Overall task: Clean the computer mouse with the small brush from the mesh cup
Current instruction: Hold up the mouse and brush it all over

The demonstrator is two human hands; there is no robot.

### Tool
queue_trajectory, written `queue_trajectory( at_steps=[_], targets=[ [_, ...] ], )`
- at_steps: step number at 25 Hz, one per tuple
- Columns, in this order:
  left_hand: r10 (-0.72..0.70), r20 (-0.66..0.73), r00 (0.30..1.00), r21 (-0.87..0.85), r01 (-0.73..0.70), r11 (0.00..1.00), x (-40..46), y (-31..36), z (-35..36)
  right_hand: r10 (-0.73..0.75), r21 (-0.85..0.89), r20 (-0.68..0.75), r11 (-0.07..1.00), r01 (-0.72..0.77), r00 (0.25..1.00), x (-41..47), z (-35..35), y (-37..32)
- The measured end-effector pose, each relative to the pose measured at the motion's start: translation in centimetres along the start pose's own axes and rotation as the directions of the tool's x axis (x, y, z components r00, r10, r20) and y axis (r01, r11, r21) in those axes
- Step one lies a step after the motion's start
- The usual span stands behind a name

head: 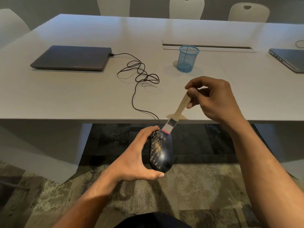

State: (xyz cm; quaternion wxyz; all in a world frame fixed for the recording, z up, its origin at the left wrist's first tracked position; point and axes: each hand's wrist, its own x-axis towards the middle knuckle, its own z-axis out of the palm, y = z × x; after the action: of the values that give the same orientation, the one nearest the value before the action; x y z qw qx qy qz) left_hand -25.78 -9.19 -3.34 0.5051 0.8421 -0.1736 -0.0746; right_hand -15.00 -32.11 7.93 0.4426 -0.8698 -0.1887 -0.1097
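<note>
My left hand (136, 160) grips a black computer mouse (162, 152) below the table's front edge, over the carpet. Yellowish dust streaks cover the mouse's left half. My right hand (212, 99) pinches the wooden handle of a small brush (176, 113). The brush slants down to the left, and its pale, pink-tipped bristles touch the front of the mouse beside the scroll wheel. The mouse cable (139, 76) runs in loose loops across the table to a shut laptop (72, 57). A blue mesh cup (187, 58) stands upright farther back, with nothing sticking out of it.
The grey table (82, 96) has a long cable slot (207, 46) behind the cup. Another laptop (291, 60) lies at the right edge. White chairs (186, 8) line the far side. Patterned carpet lies below my arms.
</note>
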Motion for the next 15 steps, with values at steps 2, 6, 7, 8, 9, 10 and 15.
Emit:
queue_trajectory(
  at_steps=[2, 6, 7, 8, 9, 10, 15],
  targets=[
    [-0.001, 0.012, 1.000, 0.008, 0.000, 1.000, 0.1, -0.1, 0.1, -0.070, -0.035, 0.089, 0.997, 0.073, 0.994, -0.3, -0.2, -0.8],
    [0.003, 0.031, 1.000, 0.010, -0.003, 1.000, 0.1, -0.1, 0.3, -0.087, -0.077, 0.099, 0.993, 0.095, 0.991, -0.1, 0.7, -1.0],
    [0.002, 0.029, 1.000, 0.008, -0.002, 1.000, 0.1, -0.1, 0.3, -0.060, -0.088, 0.056, 0.994, 0.064, 0.997, 0.0, 0.9, -0.7],
    [-0.001, 0.027, 1.000, 0.008, 0.001, 1.000, 0.0, -0.1, 0.3, -0.037, -0.106, 0.006, 0.994, 0.038, 0.999, 0.1, 1.0, -0.4],
    [-0.004, 0.024, 1.000, 0.008, 0.003, 1.000, -0.1, 0.0, 0.3, -0.029, -0.123, -0.039, 0.992, 0.024, 0.999, 0.0, 1.1, 0.0],
    [-0.005, 0.018, 1.000, 0.008, 0.005, 1.000, -0.1, 0.1, 0.3, -0.031, -0.132, -0.069, 0.991, 0.022, 0.997, 0.0, 1.0, 0.2],
    [-0.019, -0.003, 1.000, -0.008, 0.019, 1.000, -0.1, 0.1, 0.3, 0.020, 0.024, -0.021, 1.000, -0.020, 1.000, -0.8, -0.5, -0.3]
  ],
)
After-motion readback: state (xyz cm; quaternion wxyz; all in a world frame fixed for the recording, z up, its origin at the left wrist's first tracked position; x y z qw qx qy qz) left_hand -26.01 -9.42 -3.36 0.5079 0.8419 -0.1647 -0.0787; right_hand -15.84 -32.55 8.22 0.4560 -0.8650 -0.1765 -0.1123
